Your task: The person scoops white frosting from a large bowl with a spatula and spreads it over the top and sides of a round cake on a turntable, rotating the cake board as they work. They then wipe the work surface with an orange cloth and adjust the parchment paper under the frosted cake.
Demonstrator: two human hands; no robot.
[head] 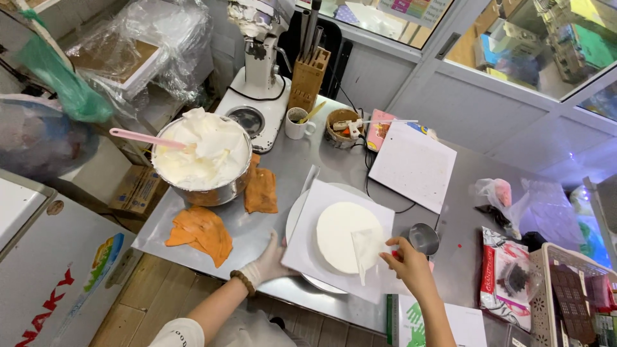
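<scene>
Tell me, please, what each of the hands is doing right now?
Left hand: open, gloved, flat against the white board.
Right hand: closed on the scraper against the cake.

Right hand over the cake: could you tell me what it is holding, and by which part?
The right hand holds a translucent scraper by its right edge, blade on the white cake.

Bright, even daylight thru windows (pixel 514 45) (edges fisheye-bent), soft shadows, sharp.
</scene>
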